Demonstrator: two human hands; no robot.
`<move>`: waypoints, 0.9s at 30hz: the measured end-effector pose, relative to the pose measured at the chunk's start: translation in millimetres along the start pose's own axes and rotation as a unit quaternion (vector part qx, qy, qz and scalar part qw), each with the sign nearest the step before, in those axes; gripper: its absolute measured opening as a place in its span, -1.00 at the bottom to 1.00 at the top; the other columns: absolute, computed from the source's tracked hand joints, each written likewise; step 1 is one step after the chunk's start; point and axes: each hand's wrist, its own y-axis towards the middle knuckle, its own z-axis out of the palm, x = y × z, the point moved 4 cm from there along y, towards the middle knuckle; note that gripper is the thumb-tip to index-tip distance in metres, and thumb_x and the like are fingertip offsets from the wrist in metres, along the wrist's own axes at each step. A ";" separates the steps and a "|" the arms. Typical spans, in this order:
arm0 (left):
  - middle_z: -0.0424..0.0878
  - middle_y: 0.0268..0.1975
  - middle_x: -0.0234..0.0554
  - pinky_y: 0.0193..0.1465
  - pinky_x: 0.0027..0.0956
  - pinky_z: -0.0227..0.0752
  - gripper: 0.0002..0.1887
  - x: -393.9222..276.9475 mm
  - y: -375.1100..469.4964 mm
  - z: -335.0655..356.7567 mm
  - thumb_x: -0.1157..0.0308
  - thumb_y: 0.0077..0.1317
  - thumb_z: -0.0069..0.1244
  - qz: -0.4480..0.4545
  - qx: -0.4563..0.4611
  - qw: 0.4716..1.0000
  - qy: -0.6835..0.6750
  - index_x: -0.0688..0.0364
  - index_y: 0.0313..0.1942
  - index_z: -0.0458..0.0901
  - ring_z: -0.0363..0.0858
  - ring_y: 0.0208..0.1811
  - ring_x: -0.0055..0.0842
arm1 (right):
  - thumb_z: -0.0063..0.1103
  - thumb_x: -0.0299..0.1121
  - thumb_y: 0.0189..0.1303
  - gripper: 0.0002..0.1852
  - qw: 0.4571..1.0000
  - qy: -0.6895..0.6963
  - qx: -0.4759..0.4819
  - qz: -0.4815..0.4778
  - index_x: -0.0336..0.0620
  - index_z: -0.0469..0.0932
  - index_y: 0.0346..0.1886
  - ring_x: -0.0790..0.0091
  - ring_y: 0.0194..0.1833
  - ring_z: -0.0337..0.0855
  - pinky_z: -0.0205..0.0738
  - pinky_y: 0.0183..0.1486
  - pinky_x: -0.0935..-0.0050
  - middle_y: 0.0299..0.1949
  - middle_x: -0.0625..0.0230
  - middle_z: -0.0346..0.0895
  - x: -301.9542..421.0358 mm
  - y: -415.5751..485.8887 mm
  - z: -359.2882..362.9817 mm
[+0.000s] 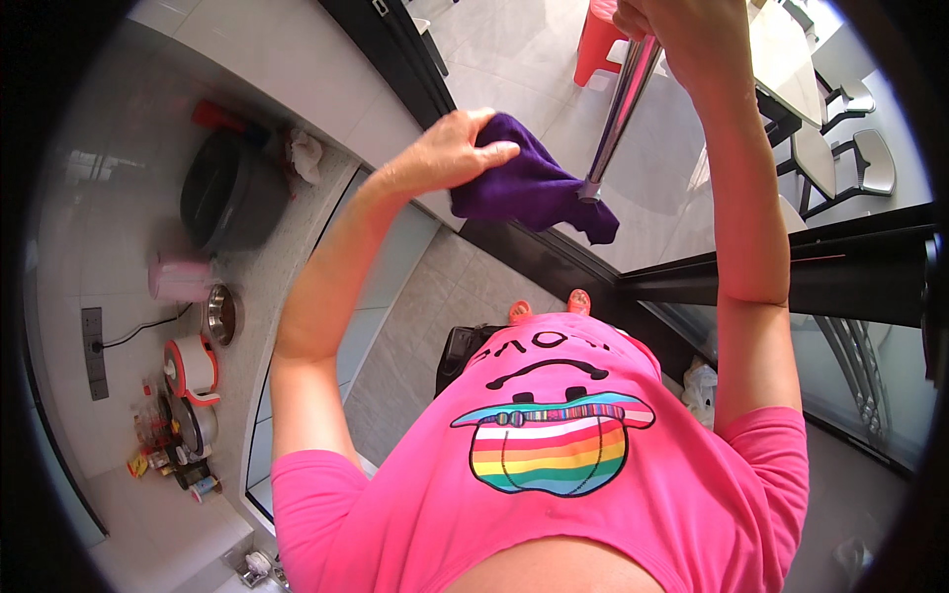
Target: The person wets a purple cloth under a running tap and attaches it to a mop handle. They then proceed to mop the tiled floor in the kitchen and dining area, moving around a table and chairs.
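Note:
My left hand (452, 152) pinches the upper left end of a dark purple cloth (523, 178), its thumb laid over the fabric. At the cloth's right part, the grey end collar (589, 193) of a shiny metal pole (621, 118) meets the fabric. Whether the cloth is fixed to the pole or only hangs against it, I cannot tell. High at the picture's top edge, my right hand (697, 37) grips the pole; part of that hand and the pole's far end are cut off or hidden.
A black door track (534, 248) crosses the floor by my sandals. Beyond stand a red plastic stool (593, 44), a table (786, 59) and chairs (875, 163). Left, a counter (256, 296) bears a dark basin (237, 193), a metal bowl (222, 315) and a kettle (193, 368).

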 end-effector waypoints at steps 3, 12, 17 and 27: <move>0.60 -0.31 -0.35 -0.21 -0.53 0.43 -0.73 -14.3 18.9 -24.8 0.27 0.30 0.00 -0.107 0.043 0.993 0.003 0.31 -0.16 0.55 0.51 -0.31 -0.68 | 0.24 -0.17 0.21 -0.58 0.999 -0.026 0.006 -0.018 -0.06 0.30 -0.69 0.75 -0.77 0.13 -0.03 -0.74 0.64 -0.78 0.62 0.18 12.1 0.5 -11.3; 0.64 -0.33 -0.36 -0.25 -0.58 0.45 -0.72 18.7 17.2 -69.4 0.21 0.28 0.03 -0.205 0.102 0.969 -0.094 0.28 -0.23 0.62 0.56 -0.36 -0.72 | 0.17 -0.22 0.26 -0.58 0.996 0.013 0.088 -0.030 -0.08 0.32 -0.70 0.72 -0.78 0.12 0.00 -0.74 0.61 -0.80 0.60 0.16 16.6 4.5 -15.8; 0.67 -0.30 -0.29 -0.24 -0.63 0.52 -0.76 -6.5 37.2 -71.6 0.28 0.29 0.03 -0.138 0.105 0.964 -0.202 0.28 -0.19 0.60 0.63 -0.36 -0.69 | 0.16 -0.18 0.27 -0.54 0.996 -0.022 0.085 -0.033 -0.08 0.31 -0.74 0.73 -0.78 0.17 0.03 -0.74 0.63 -0.81 0.59 0.18 21.0 -7.3 -7.6; 0.65 -0.32 -0.19 -0.19 -0.49 0.43 -0.56 35.0 17.2 -88.1 0.07 0.17 0.14 -0.201 0.109 0.955 0.190 0.31 -0.19 0.58 0.59 -0.26 -0.55 | 0.10 -0.18 0.31 -0.58 0.995 0.010 0.044 -0.086 0.00 0.31 -0.69 0.75 -0.80 0.06 -0.05 -0.77 0.62 -0.81 0.64 0.10 30.7 1.1 -42.8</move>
